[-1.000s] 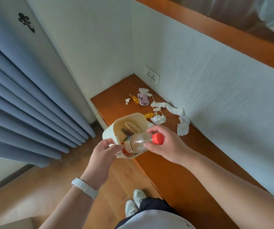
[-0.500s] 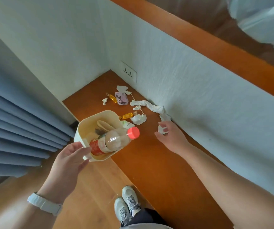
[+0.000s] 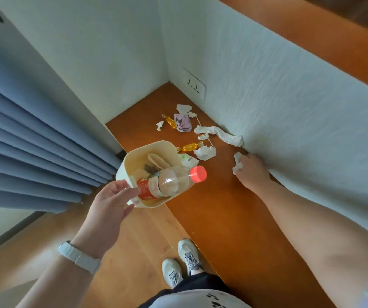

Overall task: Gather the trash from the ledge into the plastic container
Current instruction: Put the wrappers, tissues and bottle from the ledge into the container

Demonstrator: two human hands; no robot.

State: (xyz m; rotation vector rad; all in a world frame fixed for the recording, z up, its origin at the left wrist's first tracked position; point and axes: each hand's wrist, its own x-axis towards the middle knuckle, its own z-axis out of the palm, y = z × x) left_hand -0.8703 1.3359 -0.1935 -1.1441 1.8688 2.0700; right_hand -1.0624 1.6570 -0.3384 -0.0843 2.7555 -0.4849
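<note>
While a red-capped bottle [image 3: 169, 183] is lodged in the plastic container [image 3: 152, 145] gripped by the left hand [image 3: 109, 207], a tissue scrap [image 3: 237, 163] is pinched by the right hand [image 3: 253, 172] and candy wrappers [image 3: 189, 147] are left.

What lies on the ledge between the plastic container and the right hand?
In the head view, bare ledge between the container and the right hand; only the bottle's red cap juts over it. A crumpled tissue lies just farther back.

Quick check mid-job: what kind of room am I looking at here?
Likely a bedroom or hotel room: blue curtains hang beside a wooden ledge, a socket sits in the wall above it, and the floor is wood.
</note>
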